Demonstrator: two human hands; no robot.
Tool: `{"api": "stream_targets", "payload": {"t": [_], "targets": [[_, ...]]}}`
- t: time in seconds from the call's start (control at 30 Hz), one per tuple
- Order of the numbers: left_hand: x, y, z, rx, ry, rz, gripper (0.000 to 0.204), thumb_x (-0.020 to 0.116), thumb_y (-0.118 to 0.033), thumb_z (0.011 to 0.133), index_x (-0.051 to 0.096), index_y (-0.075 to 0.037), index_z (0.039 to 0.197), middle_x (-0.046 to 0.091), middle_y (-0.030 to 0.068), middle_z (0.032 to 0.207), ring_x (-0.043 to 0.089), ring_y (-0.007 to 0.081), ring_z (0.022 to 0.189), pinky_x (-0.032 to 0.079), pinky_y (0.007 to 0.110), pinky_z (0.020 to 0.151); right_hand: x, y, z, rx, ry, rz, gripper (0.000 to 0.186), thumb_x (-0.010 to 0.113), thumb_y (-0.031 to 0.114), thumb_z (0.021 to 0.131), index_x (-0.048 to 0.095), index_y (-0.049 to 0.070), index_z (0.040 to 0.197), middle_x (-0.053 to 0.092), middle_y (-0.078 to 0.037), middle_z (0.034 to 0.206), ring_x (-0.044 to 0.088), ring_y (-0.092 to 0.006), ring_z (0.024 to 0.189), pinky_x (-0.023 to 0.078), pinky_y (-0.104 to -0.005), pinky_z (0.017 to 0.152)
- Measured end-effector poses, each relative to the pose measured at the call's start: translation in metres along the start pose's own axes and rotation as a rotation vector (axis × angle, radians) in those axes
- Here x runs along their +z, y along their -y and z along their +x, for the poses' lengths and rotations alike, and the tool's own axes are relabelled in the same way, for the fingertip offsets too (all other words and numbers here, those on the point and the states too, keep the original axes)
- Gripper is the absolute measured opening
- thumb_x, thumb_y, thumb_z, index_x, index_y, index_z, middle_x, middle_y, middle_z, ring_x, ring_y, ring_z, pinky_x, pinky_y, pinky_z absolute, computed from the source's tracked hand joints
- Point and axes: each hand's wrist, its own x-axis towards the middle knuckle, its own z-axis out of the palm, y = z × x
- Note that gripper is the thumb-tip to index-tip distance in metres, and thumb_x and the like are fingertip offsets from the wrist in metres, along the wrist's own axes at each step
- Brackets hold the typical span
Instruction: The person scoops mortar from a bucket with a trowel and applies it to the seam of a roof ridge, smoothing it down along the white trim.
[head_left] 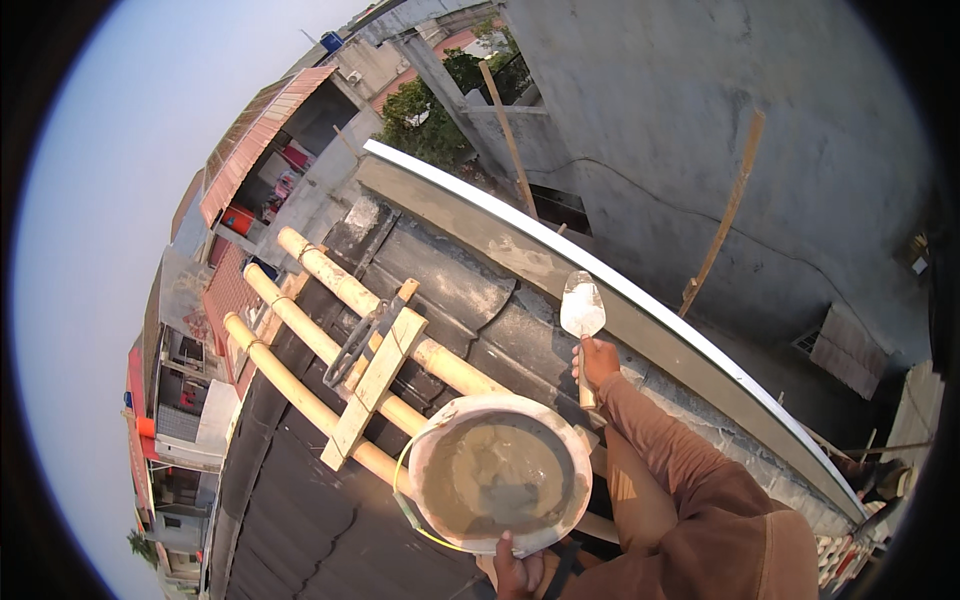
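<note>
My right hand [597,362] is wrapped round the handle of a pointed trowel [583,305]. Its blade, smeared pale with mortar, points away from me over the foot of the low rendered wall [500,235]. Close to my body stands a round whitish bucket [470,543] with a yellowish handle hanging at its left side. Wet grey-brown mortar [495,455] lies inside it. At the bucket's near rim, my left hand [515,573] grips the edge with the thumb on top; its other fingers are partly hidden.
Bamboo poles [300,385] lie over the dark roof tiles [440,265], crossed by a wooden plank [375,388] with a grey looped piece [355,345] beside it. Beyond the wall's white edge [620,280] is a drop toward a tall grey building wall [720,130]. Wooden props [728,215] lean there.
</note>
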Motion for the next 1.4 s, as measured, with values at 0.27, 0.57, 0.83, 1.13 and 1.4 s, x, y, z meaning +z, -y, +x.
{"api": "stream_targets", "payload": {"t": [0.27,0.57,0.83,1.13,1.4], "targets": [[-0.006,0.015,0.011,-0.046,0.051,-0.054,0.07,0.062,-0.036,0.097,0.031,-0.012,0.156,0.047,0.0134,0.152,0.048,0.0379,0.139,0.048,0.064,0.105,0.144,0.112,0.079,-0.138,0.25,-0.119,0.043,0.053,0.038,0.104,0.067,-0.001,0.092,0.067,-0.01,0.073,0.064,-0.0192,0.053,0.053,-0.0365,0.049],[-0.019,0.007,0.007,-0.056,-0.009,-0.145,0.071,0.064,-0.029,0.096,0.033,-0.005,0.155,0.047,0.0152,0.153,0.048,0.0372,0.14,0.041,0.059,0.115,0.064,0.064,0.057,-0.002,0.182,-0.133,0.042,0.052,0.036,0.105,0.066,-0.002,0.09,0.062,-0.008,0.07,0.059,-0.0177,0.05,0.05,-0.0355,0.048],[-0.006,0.005,0.007,-0.059,-0.024,-0.273,0.065,0.065,-0.022,0.098,0.035,-0.004,0.153,0.05,0.0138,0.15,0.05,0.0331,0.138,0.04,0.054,0.116,-0.115,0.081,-0.084,-0.371,0.25,-0.408,0.038,0.048,0.032,0.109,0.064,-0.002,0.101,0.063,-0.008,0.073,0.061,-0.0147,0.057,0.049,-0.0284,0.052],[-0.018,0.014,0.005,-0.075,0.035,-0.327,0.054,0.064,-0.023,0.102,0.045,0.0,0.146,0.059,0.0102,0.139,0.056,0.0219,0.13,0.045,0.041,0.109,-0.035,0.195,-0.208,-0.668,0.702,-1.15,0.023,0.062,0.022,0.102,0.061,-0.001,0.104,0.067,-0.011,0.081,0.067,-0.0213,0.064,0.05,-0.0351,0.058],[-0.02,0.019,0.012,-0.057,0.082,-0.35,0.059,0.068,-0.027,0.1,0.044,-0.002,0.147,0.057,0.008,0.139,0.055,0.0182,0.127,0.045,0.036,0.107,0.079,0.175,-0.252,-1.106,0.902,-1.966,0.026,0.071,0.024,0.089,0.068,0.007,0.108,0.069,-0.016,0.089,0.071,-0.0359,0.083,0.058,-0.0461,0.073]]}}
